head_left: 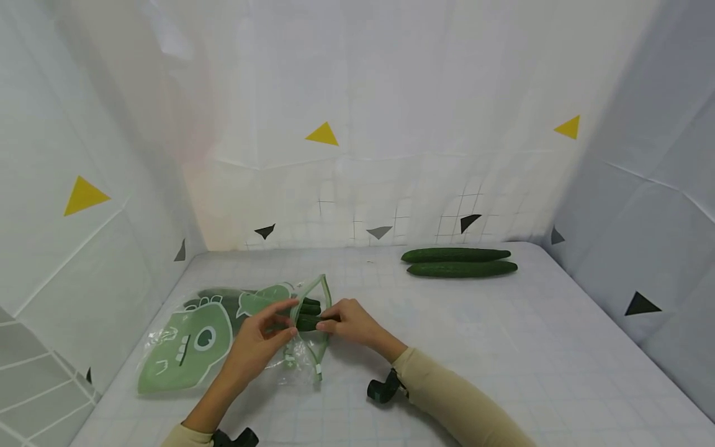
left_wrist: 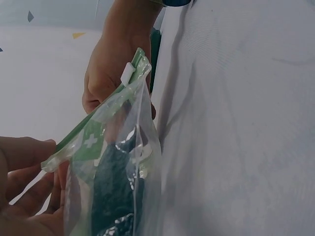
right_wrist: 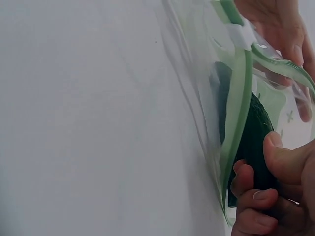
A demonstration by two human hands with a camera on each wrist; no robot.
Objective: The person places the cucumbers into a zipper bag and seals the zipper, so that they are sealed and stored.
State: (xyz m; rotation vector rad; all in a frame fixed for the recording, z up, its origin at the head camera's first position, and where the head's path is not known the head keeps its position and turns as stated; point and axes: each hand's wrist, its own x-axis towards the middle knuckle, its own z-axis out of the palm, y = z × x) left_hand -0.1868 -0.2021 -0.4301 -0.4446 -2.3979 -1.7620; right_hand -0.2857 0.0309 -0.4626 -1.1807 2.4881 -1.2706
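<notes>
A clear zip bag (head_left: 184,354) printed with a green cartoon creature lies on the left of the table, its green-edged mouth spread apart toward the right. My left hand (head_left: 254,344) pinches the upper edge of that mouth between thumb and fingers. With its fingertips, my right hand (head_left: 354,323) grips the end of a cucumber (right_wrist: 258,142), most of which is inside the bag. Another cucumber (head_left: 310,308) shows just behind it in the opening. A white slider (left_wrist: 128,73) sits at one end of the zip. The plastic and print partly hide the bag's contents.
Two cucumbers (head_left: 462,269) lie side by side at the back right of the white table (head_left: 503,360). White sheets (head_left: 391,93) with yellow and dark triangles stand at the back and both sides. Dark wrist cameras (head_left: 383,390) hang close to the tabletop.
</notes>
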